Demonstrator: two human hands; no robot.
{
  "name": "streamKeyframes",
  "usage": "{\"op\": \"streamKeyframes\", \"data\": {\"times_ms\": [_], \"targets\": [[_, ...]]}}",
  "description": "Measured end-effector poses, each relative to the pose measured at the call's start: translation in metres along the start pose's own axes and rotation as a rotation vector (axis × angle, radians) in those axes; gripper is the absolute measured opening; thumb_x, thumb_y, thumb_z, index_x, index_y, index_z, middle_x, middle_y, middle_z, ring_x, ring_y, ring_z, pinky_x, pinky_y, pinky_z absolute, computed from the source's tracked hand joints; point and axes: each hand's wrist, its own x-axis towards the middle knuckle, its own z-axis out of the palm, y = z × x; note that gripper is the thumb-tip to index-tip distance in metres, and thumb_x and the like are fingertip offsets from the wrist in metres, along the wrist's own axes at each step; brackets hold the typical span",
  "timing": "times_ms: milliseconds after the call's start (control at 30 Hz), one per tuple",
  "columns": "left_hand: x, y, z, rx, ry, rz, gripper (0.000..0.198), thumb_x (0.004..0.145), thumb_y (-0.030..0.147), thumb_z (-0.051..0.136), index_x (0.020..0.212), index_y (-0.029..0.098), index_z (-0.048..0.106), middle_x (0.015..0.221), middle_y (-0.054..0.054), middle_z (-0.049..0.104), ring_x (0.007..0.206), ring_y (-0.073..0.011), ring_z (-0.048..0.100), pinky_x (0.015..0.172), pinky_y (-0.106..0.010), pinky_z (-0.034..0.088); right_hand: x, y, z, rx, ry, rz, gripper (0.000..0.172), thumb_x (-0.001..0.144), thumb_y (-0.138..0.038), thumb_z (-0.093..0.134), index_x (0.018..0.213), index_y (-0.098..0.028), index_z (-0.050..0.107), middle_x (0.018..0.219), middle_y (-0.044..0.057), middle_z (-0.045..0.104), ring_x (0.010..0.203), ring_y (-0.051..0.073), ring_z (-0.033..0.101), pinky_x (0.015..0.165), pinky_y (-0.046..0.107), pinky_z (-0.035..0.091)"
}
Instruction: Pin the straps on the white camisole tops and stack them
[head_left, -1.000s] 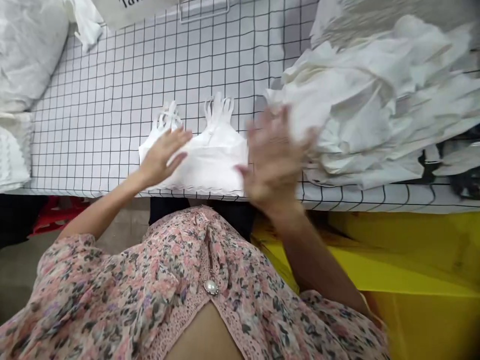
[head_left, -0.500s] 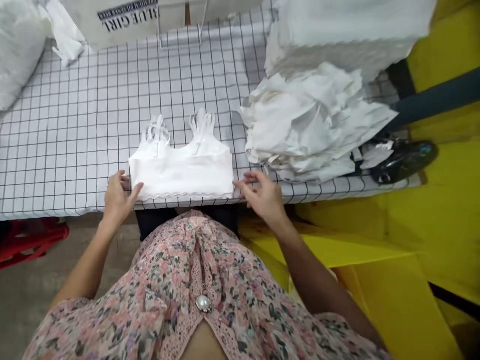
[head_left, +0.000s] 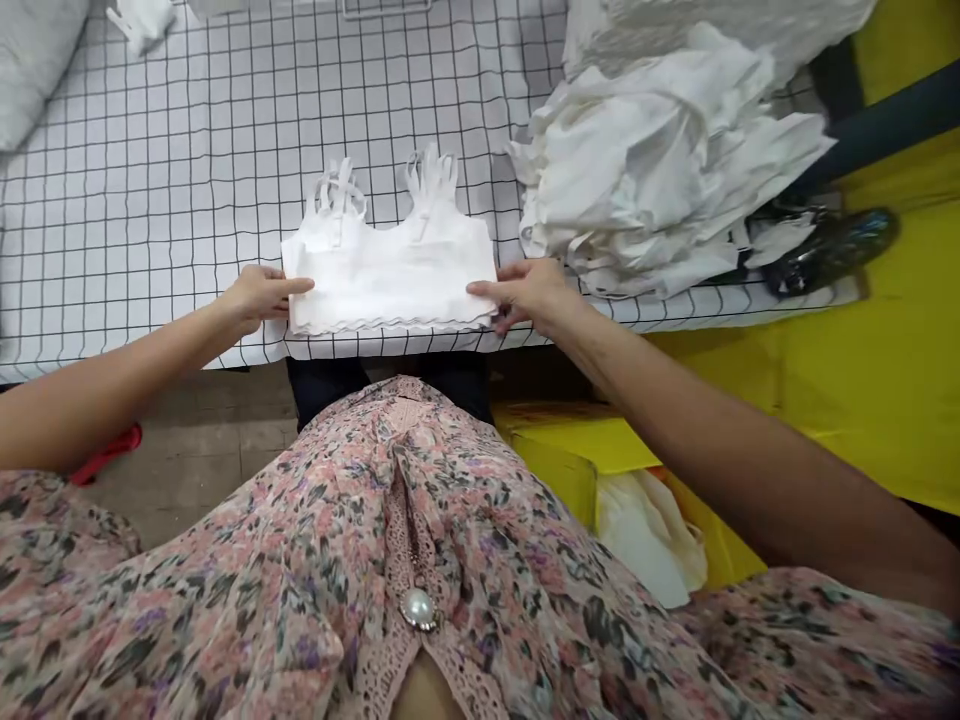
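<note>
A flat stack of white strappy tops [head_left: 390, 275] lies near the front edge of the checked tablecloth, its straps pointing away from me and its wavy hems toward me. My left hand [head_left: 264, 296] grips the stack's left side, thumb on top and fingers at the edge or beneath. On the right side, my right hand [head_left: 525, 294] pinches the stack in the same way, with its thumb on the fabric. The fingertips under the cloth are hidden.
A loose heap of white garments [head_left: 645, 170] is on the table's right, with a neater white pile [head_left: 705, 35] behind it. A black shiny object [head_left: 832, 255] lies at the right edge. A white bag [head_left: 34, 65] stands far left. Yellow boxes [head_left: 810, 380] are below right.
Both hands have closed on the sides of the stack, where before they were spread beside it. The view has shifted, so the table sits higher in the picture.
</note>
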Motion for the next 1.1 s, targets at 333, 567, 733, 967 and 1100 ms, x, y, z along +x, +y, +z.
{"op": "streamKeyframes", "data": {"times_ms": [333, 567, 733, 967, 1100], "targets": [[-0.012, -0.006, 0.011, -0.166, -0.085, 0.098, 0.015, 0.084, 0.012, 0.084, 0.083, 0.014, 0.069, 0.089, -0.01, 0.074, 0.085, -0.0198, 0.072, 0.094, -0.047, 0.06, -0.011, -0.028, 0.006, -0.044, -0.053, 0.104, 0.02, 0.069, -0.009, 0.088, 0.075, -0.011, 0.07, 0.07, 0.009, 0.067, 0.053, 0.017, 0.06, 0.033, 0.031, 0.051], [-0.007, -0.013, 0.017, -0.322, -0.109, -0.021, 0.025, 0.089, 0.03, 0.087, 0.084, 0.016, 0.066, 0.068, -0.004, 0.062, 0.079, -0.0192, 0.068, 0.087, -0.044, 0.061, -0.022, -0.022, 0.004, 0.023, -0.063, 0.159, 0.022, 0.073, -0.019, 0.09, 0.075, -0.012, 0.07, 0.059, 0.005, 0.061, 0.045, 0.015, 0.051, 0.028, 0.033, 0.048], [0.0, -0.006, 0.022, -0.232, -0.101, 0.021, 0.023, 0.088, 0.033, 0.085, 0.09, 0.015, 0.07, 0.079, -0.011, 0.07, 0.098, -0.0298, 0.074, 0.093, -0.047, 0.059, -0.026, -0.029, 0.007, 0.029, -0.023, 0.175, 0.019, 0.081, -0.018, 0.085, 0.077, -0.014, 0.067, 0.061, 0.004, 0.064, 0.045, 0.016, 0.055, 0.031, 0.032, 0.051], [0.013, -0.003, 0.02, -0.313, -0.02, -0.108, 0.028, 0.084, 0.033, 0.084, 0.101, 0.015, 0.07, 0.085, -0.016, 0.074, 0.102, -0.039, 0.075, 0.088, -0.049, 0.062, -0.028, -0.036, 0.02, 0.081, -0.01, 0.191, 0.011, 0.084, -0.014, 0.079, 0.088, -0.014, 0.07, 0.06, 0.002, 0.067, 0.044, 0.015, 0.056, 0.035, 0.03, 0.051], [0.014, -0.011, 0.02, -0.306, -0.003, -0.127, 0.024, 0.07, 0.006, 0.08, 0.091, 0.012, 0.07, 0.073, -0.013, 0.071, 0.078, -0.0295, 0.073, 0.075, -0.042, 0.062, -0.027, -0.033, 0.023, 0.143, -0.018, 0.198, 0.008, 0.085, -0.014, 0.079, 0.086, -0.014, 0.071, 0.053, 0.001, 0.063, 0.041, 0.015, 0.053, 0.034, 0.028, 0.048]]}}
